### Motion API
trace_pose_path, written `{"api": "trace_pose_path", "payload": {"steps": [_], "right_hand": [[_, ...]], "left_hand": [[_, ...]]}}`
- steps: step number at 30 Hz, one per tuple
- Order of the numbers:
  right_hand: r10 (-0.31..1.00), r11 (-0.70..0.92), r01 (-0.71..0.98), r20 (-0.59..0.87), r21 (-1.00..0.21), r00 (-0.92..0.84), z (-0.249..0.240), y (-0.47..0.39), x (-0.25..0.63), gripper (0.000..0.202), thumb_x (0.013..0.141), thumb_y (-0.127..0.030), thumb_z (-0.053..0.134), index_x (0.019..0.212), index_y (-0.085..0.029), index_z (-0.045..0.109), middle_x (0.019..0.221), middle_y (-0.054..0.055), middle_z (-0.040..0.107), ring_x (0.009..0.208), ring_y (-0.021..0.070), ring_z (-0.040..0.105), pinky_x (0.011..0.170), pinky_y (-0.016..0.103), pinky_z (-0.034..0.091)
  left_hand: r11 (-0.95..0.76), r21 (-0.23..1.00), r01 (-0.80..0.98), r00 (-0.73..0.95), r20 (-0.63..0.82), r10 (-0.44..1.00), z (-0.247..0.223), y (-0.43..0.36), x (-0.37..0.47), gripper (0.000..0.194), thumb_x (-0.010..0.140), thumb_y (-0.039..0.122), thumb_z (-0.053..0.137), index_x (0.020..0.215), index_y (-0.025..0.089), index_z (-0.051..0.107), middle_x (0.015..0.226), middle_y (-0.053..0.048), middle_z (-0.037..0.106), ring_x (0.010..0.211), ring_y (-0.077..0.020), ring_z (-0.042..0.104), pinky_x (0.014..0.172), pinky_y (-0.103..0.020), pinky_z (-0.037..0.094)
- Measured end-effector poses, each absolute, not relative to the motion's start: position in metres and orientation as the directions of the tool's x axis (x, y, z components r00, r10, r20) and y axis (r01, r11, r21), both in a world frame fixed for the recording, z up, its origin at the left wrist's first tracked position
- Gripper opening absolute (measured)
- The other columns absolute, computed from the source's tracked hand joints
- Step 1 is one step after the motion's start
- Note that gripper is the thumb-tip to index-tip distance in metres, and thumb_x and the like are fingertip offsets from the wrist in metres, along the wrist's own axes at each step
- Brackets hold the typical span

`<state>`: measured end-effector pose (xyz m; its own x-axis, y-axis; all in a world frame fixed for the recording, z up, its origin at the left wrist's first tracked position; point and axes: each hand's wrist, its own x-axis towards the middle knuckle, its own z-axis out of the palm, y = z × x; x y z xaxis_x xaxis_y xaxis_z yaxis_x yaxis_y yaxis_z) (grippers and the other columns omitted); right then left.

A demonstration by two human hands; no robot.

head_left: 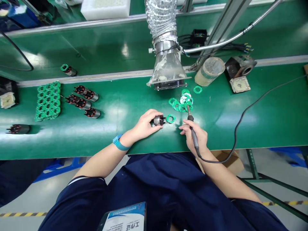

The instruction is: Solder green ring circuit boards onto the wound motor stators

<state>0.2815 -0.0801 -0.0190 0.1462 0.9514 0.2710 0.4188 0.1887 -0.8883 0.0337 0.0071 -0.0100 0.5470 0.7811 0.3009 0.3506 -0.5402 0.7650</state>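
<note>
My left hand [148, 122] is closed around a motor stator [159, 120] lying on its side on the green bench, its pronged end facing right. Just right of those prongs lies a green ring-shaped circuit board [170, 119]; I cannot tell whether they touch. My right hand [196, 136] grips a soldering iron [193, 136] by its grey handle. The iron's tip points away from me, over a loose pile of green ring boards [184, 100]. One more ring board [197, 89] lies apart, beyond the pile.
A fume duct hood [168, 69] hangs over the back. Behind the boards stand a cloudy tub [209, 72] and an iron holder [240, 72]. The iron's cord [237, 128] loops right. At left are several stators [83, 102] and a green board panel [48, 101].
</note>
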Motion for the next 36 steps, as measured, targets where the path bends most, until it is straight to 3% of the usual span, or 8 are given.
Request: {"api": "trace_pose_path", "payload": {"steps": [3,10,18,22,24,28,31,36], "right_hand": [[0.949,0.167,0.397,0.256,-0.903,0.183,-0.018,-0.068,0.272,0.024,0.093,-0.033,0.07,0.115,-0.024,0.064,0.1,0.005,0.075,0.079,0.016,0.075,0.079,0.033,0.064],[0.938,0.168,0.13,0.199,-0.977,0.282,-0.01,-0.049,0.245,0.033,0.088,-0.03,0.074,0.111,-0.026,0.051,0.099,0.002,0.068,0.083,0.0145,0.072,0.081,0.031,0.062],[0.903,0.226,0.141,0.261,-0.964,0.341,-0.012,-0.043,0.232,0.031,0.088,-0.027,0.072,0.11,-0.026,0.05,0.101,0.003,0.068,0.086,0.016,0.074,0.083,0.034,0.062],[0.868,0.265,0.221,0.332,-0.939,0.369,-0.017,-0.049,0.233,0.03,0.09,-0.024,0.069,0.114,-0.026,0.051,0.105,0.004,0.069,0.086,0.0167,0.075,0.08,0.034,0.063],[0.881,0.305,0.265,0.377,-0.915,0.287,-0.018,-0.049,0.236,0.026,0.092,-0.024,0.068,0.114,-0.026,0.054,0.106,0.005,0.071,0.092,0.0188,0.075,0.084,0.037,0.064],[0.881,0.447,0.417,0.47,-0.791,-0.052,-0.012,-0.04,0.243,0.02,0.094,-0.02,0.066,0.112,-0.027,0.063,0.114,0.008,0.076,0.107,0.0239,0.073,0.097,0.048,0.059],[0.833,0.546,0.532,0.487,-0.648,-0.262,-0.008,-0.033,0.245,0.025,0.09,-0.021,0.073,0.112,-0.03,0.067,0.121,0.008,0.076,0.116,0.0287,0.068,0.102,0.056,0.055],[0.835,0.548,0.52,0.46,-0.655,-0.301,-0.012,-0.034,0.249,0.034,0.091,-0.02,0.07,0.123,-0.029,0.063,0.133,0.01,0.071,0.125,0.0279,0.065,0.1,0.052,0.059]], "left_hand": [[-0.544,0.772,0.328,0.499,0.347,0.794,-0.016,-0.002,0.04,0.046,0.084,0.032,0.081,0.123,0.018,0.063,0.117,-0.011,0.068,0.11,-0.0234,0.065,0.097,-0.041,0.054],[-0.511,0.772,0.379,0.42,0.349,0.838,-0.023,-0.01,0.041,0.054,0.076,0.042,0.088,0.118,0.019,0.064,0.111,-0.01,0.072,0.106,-0.0243,0.065,0.095,-0.042,0.054],[-0.567,0.737,0.369,0.406,0.42,0.811,-0.028,-0.012,0.043,0.054,0.079,0.043,0.085,0.119,0.017,0.06,0.117,-0.013,0.067,0.111,-0.0259,0.063,0.096,-0.044,0.054],[-0.528,0.757,0.384,0.409,0.374,0.833,-0.031,-0.012,0.045,0.046,0.084,0.039,0.081,0.119,0.018,0.06,0.114,-0.012,0.067,0.107,-0.0255,0.065,0.094,-0.043,0.055],[-0.519,0.771,0.37,0.431,0.352,0.831,-0.032,-0.012,0.045,0.046,0.086,0.036,0.08,0.123,0.019,0.058,0.117,-0.012,0.068,0.111,-0.0264,0.066,0.097,-0.044,0.055],[-0.45,0.83,0.329,0.405,0.307,0.861,-0.036,-0.011,0.043,0.071,0.085,0.028,0.081,0.144,0.022,0.042,0.128,-0.013,0.068,0.121,-0.027,0.065,0.103,-0.046,0.054],[-0.419,0.847,0.326,0.384,0.287,0.878,-0.037,-0.012,0.043,0.067,0.087,0.023,0.076,0.143,0.023,0.04,0.126,-0.011,0.068,0.118,-0.0251,0.067,0.101,-0.044,0.055],[-0.496,0.738,0.457,0.418,0.314,0.853,-0.029,-0.015,0.051,0.062,0.083,0.035,0.082,0.133,0.02,0.048,0.129,-0.014,0.063,0.119,-0.0309,0.062,0.102,-0.05,0.052]]}}
